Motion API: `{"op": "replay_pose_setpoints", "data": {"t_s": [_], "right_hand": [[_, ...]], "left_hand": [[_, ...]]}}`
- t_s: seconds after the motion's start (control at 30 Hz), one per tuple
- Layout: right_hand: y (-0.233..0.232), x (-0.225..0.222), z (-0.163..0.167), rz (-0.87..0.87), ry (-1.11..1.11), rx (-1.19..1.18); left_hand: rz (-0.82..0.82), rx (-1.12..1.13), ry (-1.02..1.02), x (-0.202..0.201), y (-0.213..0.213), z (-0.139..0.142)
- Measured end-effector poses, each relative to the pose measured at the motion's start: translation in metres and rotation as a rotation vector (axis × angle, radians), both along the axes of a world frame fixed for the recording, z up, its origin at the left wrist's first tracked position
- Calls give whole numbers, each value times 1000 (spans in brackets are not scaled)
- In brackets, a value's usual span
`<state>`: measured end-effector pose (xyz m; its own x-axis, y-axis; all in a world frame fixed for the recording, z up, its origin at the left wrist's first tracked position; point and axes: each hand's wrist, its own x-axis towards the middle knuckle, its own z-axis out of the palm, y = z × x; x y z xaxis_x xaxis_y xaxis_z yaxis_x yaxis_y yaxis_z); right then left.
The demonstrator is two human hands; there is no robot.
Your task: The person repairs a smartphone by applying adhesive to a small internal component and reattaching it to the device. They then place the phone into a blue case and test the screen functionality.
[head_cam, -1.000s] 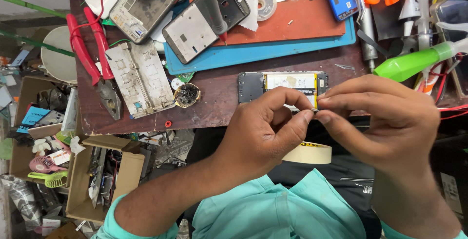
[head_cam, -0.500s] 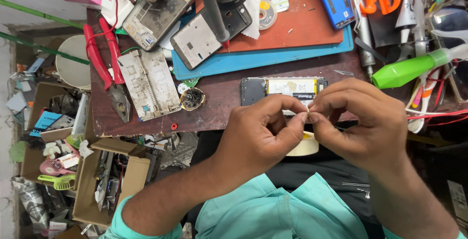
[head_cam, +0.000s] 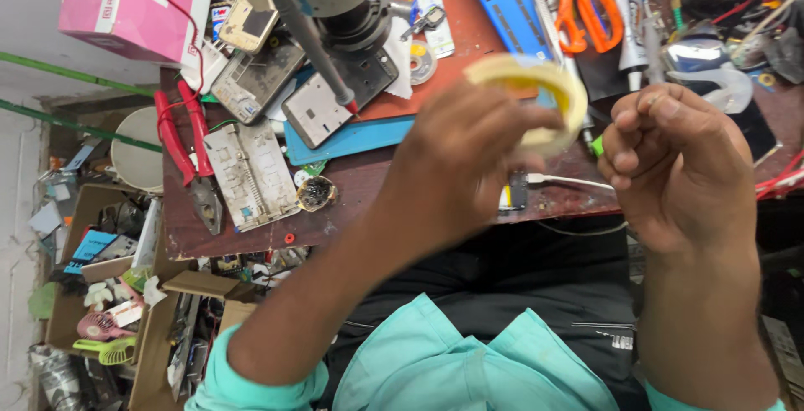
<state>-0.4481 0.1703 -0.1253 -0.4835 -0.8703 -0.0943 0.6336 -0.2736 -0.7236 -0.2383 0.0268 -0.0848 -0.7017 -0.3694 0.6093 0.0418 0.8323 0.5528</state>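
Left hand [head_cam: 469, 168] lifts a roll of pale yellow tape [head_cam: 536, 97] above the cluttered workbench [head_cam: 251, 243]; right hand [head_cam: 678, 168] hangs beside it, curled.

The workbench, dark brown, ends at a near edge just over the person's lap, and almost all of it is covered; the only free room is the air above the lap, where both hands are. On it lie a blue mat [head_cam: 360, 139] bearing an opened phone [head_cam: 322, 109], a stripped phone frame [head_cam: 251, 172] and red-handled pliers [head_cam: 188, 151]. Left of the bench, cardboard boxes [head_cam: 92, 294] hold loose small parts. The left fingers are closed round the roll's rim, the roll blurred and raised. The right fingers are bent in with thumb and forefinger tips together; what they pinch, if anything, cannot be made out.
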Motion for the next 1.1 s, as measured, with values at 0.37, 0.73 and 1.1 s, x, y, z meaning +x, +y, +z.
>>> {"op": "replay_pose_setpoints", "data": {"t_s": [0.37,0.73,1.1], "right_hand": [[4,6,4,38,114,-45],[-9,2,-5,13,290,-33],[-30,30,-10,208,267,226]], "left_hand": [[283,-513,83,-90,-123,-55],[209,-105,-426,43,-26,-65],[255,29,-476,64,-36,-70]]}}
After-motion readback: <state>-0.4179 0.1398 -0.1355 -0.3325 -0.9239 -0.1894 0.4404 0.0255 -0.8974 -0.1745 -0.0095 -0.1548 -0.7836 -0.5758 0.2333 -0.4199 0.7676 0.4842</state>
